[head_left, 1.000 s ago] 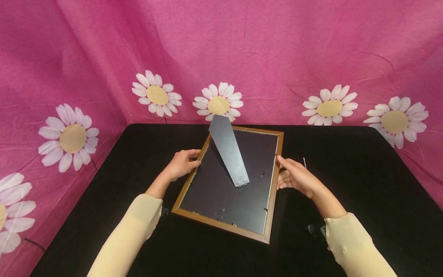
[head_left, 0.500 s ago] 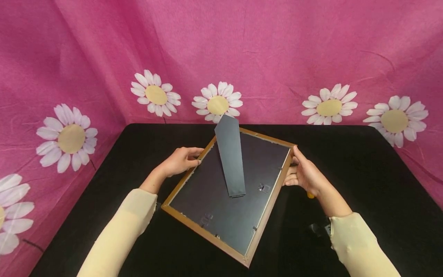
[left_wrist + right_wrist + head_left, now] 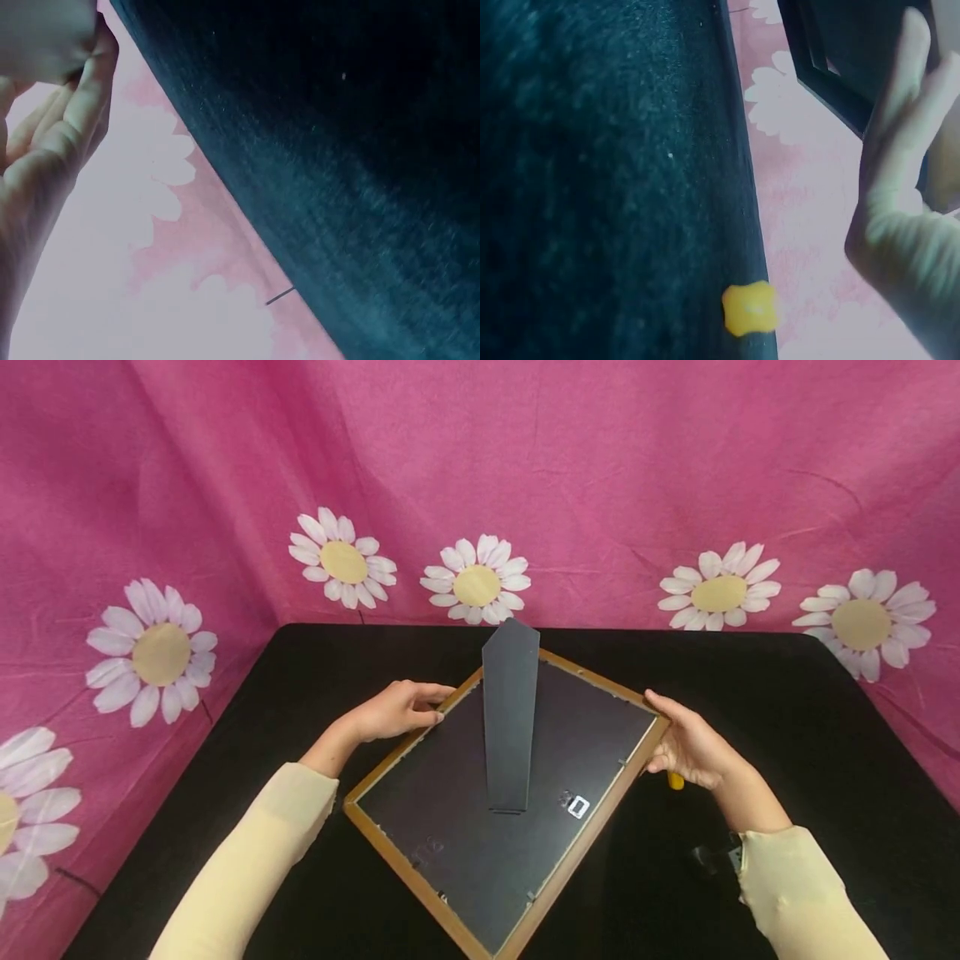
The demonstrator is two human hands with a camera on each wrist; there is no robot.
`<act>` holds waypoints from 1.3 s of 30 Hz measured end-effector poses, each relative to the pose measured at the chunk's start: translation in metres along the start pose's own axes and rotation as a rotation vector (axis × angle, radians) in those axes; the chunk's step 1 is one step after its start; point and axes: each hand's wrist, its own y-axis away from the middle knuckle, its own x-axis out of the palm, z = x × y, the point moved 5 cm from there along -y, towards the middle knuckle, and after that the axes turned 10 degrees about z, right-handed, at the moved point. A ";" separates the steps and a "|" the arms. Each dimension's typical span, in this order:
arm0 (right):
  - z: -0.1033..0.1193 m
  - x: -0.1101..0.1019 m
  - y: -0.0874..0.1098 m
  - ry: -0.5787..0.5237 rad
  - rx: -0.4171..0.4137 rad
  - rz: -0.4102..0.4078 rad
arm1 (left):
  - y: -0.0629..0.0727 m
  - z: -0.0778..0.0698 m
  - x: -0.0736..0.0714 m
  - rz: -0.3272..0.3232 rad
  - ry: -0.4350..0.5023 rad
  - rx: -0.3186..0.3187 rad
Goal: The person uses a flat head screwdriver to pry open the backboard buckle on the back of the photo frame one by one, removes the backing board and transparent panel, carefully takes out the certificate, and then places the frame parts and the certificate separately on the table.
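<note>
A picture frame [image 3: 592, 860] with a wooden border and a dark backing is tilted above the black table in the head view, back side up. Its grey easel stand [image 3: 512, 718] sticks out from the backing. My left hand [image 3: 393, 710] grips the left border, thumb on the near side and fingers reaching behind. At the right corner, my right hand [image 3: 693, 743] holds the border with one finger stretched along the corner. The left wrist view shows the left hand [image 3: 56, 135] bent around a pale, blurred edge. In the right wrist view, the right hand [image 3: 900, 165] has long extended fingers against the frame.
A yellow handle end [image 3: 676, 780] shows on the table below my right hand; the rest of that tool is hidden. Pink cloth [image 3: 600, 468] printed with daisies hangs behind and at the sides of the black table [image 3: 787, 718].
The frame has turned clockwise and tilted, its lower corner moving toward me. My right hand has moved right with the right corner; the left hand has barely shifted. The yellow handle has come into view.
</note>
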 end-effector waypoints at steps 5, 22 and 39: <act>-0.003 0.002 0.003 -0.035 -0.028 0.089 | 0.000 -0.002 0.002 0.030 0.006 -0.010; -0.001 0.004 0.004 0.038 -0.210 0.036 | 0.017 0.021 -0.001 0.013 0.089 -0.112; 0.003 0.010 0.015 -0.028 -0.387 -0.299 | 0.044 0.061 -0.015 -0.375 0.935 -0.098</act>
